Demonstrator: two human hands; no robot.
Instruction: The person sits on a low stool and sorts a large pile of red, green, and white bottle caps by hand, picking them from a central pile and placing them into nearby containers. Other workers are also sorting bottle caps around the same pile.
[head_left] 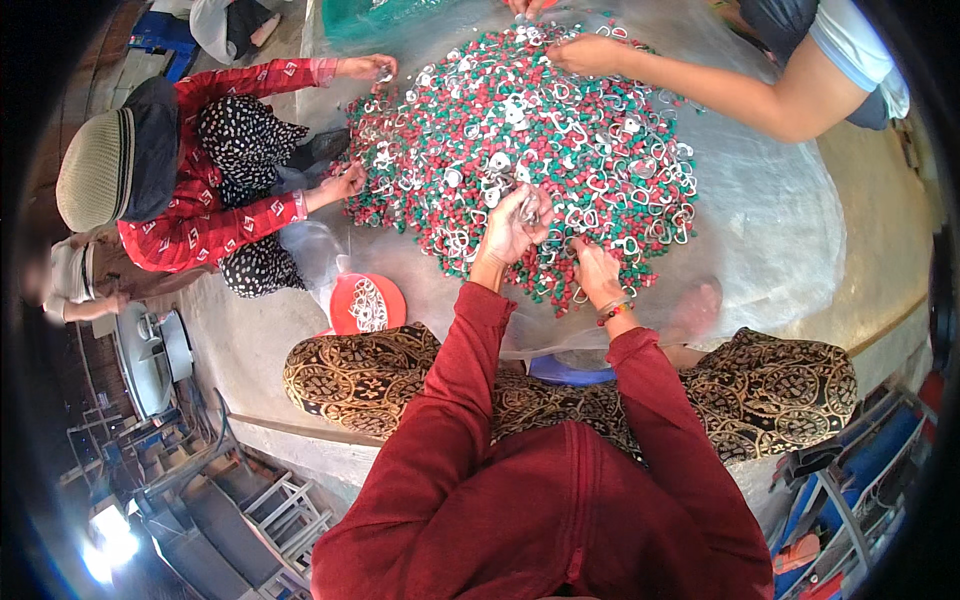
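A wide heap of small red and green pellets (560,115) lies in front of me, mixed with many pale, ring-shaped metal pieces (590,217). At the heap's near side my left hand (513,228) is raised palm up, its fingers curled around a few shiny metal rings (528,208). To the right of it, my right hand (598,272) reaches down into the near edge of the pellets. Its fingers are pinched together, and what they hold is too small to tell.
A red plastic scoop-like bowl (398,300) with pale rings stands left of my knee. Clear plastic sheeting (770,240) lies under the heap. At the left a co-worker in a red patterned shirt (190,235) reaches in; another person's arm (700,95) comes from the upper right.
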